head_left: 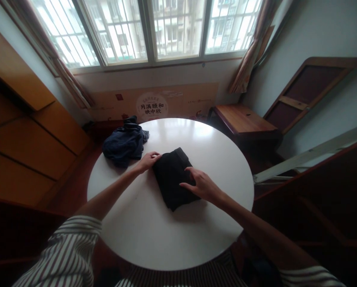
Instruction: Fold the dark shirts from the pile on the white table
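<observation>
A folded black garment (172, 179) lies on the white round table (130, 235), its kind not certain from the folds. A thicker band-like edge runs along its far right corner. At the far left corner of the cloth, my left hand (148, 160) has its fingers and thumb closed on the edge. My right hand (200, 184) hovers over or lightly touches the right side of the garment; I cannot tell which. Its thumb and fingers are spread apart, with no cloth visible between them.
A crumpled heap of dark blue clothing (123, 143) sits at the table's far left edge. Beyond the table stands a low wooden stool or bench (245, 118) at right. Orange-brown cabinets (22, 147) line the left, and a barred window (178, 28) is ahead.
</observation>
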A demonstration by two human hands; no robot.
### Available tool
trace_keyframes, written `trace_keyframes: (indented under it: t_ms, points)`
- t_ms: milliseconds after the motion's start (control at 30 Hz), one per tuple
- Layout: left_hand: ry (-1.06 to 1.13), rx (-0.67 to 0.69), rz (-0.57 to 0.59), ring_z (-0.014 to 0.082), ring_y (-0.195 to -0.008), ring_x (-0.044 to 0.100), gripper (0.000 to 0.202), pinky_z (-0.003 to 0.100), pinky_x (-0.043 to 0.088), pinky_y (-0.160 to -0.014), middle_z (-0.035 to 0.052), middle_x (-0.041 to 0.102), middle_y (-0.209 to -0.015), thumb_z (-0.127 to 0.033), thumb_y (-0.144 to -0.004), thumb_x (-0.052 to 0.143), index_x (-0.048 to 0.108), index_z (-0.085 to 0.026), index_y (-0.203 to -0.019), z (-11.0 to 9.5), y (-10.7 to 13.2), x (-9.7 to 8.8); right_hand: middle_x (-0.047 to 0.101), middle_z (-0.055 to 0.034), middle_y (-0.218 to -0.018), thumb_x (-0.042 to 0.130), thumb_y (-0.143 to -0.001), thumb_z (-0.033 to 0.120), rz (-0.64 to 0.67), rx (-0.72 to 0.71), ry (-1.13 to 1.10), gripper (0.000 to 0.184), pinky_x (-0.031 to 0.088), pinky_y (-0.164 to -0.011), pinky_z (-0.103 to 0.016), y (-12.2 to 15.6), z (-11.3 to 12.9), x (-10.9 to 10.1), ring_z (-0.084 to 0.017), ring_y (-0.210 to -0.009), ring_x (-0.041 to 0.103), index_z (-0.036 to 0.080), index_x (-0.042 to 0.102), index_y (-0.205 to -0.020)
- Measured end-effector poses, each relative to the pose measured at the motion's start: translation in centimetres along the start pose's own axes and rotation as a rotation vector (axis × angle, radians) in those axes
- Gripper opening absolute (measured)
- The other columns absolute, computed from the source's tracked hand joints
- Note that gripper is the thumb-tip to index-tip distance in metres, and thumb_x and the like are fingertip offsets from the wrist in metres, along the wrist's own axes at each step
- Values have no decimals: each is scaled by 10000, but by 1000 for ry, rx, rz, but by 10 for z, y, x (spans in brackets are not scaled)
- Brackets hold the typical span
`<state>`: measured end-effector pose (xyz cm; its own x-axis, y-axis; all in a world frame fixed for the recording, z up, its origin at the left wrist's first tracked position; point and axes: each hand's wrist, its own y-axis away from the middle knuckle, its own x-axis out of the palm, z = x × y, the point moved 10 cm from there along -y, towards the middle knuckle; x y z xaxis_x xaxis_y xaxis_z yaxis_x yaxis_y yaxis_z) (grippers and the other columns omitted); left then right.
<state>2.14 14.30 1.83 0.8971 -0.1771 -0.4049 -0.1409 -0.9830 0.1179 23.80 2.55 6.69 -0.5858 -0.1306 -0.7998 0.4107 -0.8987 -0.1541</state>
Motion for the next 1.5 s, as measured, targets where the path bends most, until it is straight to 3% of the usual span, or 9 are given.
trace_keyframes:
  t_ms: [300, 500, 567, 633, 767, 967, 1167, 1333, 1500]
  points:
    - [-213, 104, -23, 243, -891, 651, 382, 274, 474, -747, 87, 718, -891, -514, -785, 653, 702, -166, -936, -9, 6, -6, 588, -74, -957, 626, -904, 284, -7, -10, 89, 106, 427, -852, -377, -8, -17, 1, -240, -951, 539, 201, 627, -838]
    - [-116, -197, 208, 166, -598, 618, 742, 241, 445, -561, -6, 660, -695, -492, -772, 696, 429, -168, -1383, 16, 83, -1, 607, -108, -1090, 599, -924, 337, -145, -42, 228, 146, 366, -928, -478, -4, -29, -40, -295, -1045, 503, 207, 647, -877]
    - [-146, -233, 330, 182, -603, 643, 715, 255, 462, -578, -1, 676, -695, -499, -783, 686, 435, -175, -1369, 17, 115, 7, 612, -108, -1029, 575, -936, 384, -195, -27, 178, 205, 391, -915, -456, 2, -36, -48, -286, -1010, 525, 203, 633, -859]
    - [-292, -158, 304, 207, -625, 664, 507, 276, 474, -605, 16, 687, -692, -476, -831, 634, 562, -191, -1244, 5, 130, 5, 600, -100, -915, 557, -940, 422, -249, 3, 123, 264, 422, -878, -419, 11, -43, -54, -266, -931, 546, 200, 606, -804]
    - [-573, 272, 32, 235, -820, 682, 253, 317, 490, -783, 67, 719, -890, -333, -928, 503, 689, -228, -1065, -56, 122, -3, 571, -81, -817, 584, -908, 472, -213, 59, 61, 318, 439, -801, -376, 23, -55, -50, -241, -822, 558, 201, 589, -742]
    - [-548, 787, 298, 223, -1043, 629, 290, 327, 462, -943, 111, 692, -1094, -291, -998, 435, 685, -182, -1100, -113, 85, 78, 579, -52, -812, 623, -855, 481, -9, 82, -109, 314, 427, -662, -315, 26, -55, -31, -182, -702, 532, 193, 630, -731]
    - [-636, 883, 583, 193, -798, 644, 249, 269, 471, -712, 71, 683, -892, -414, -866, 676, 692, -176, -936, -127, 73, 133, 567, -4, -713, 569, -894, 477, 12, 111, -365, 287, 366, -561, -270, 35, -46, -30, -141, -611, 482, 199, 573, -822]
    - [-673, 849, 688, 133, -617, 571, 166, 230, 369, -547, 7, 650, -753, -327, -873, 662, 641, -191, -965, -121, 76, 134, 582, 28, -722, 665, -830, 507, 83, 164, -726, 352, 332, -499, -226, 39, -40, -14, -113, -573, 485, 229, 523, -993]
    - [-637, 840, 659, 141, -712, 615, 198, 227, 404, -625, 33, 685, -915, -266, -890, 654, 580, -206, -1063, -115, 74, 132, 587, 19, -712, 716, -793, 440, 119, 96, -664, 273, 380, -532, -239, 29, -35, -10, -118, -608, 508, 187, 641, -862]
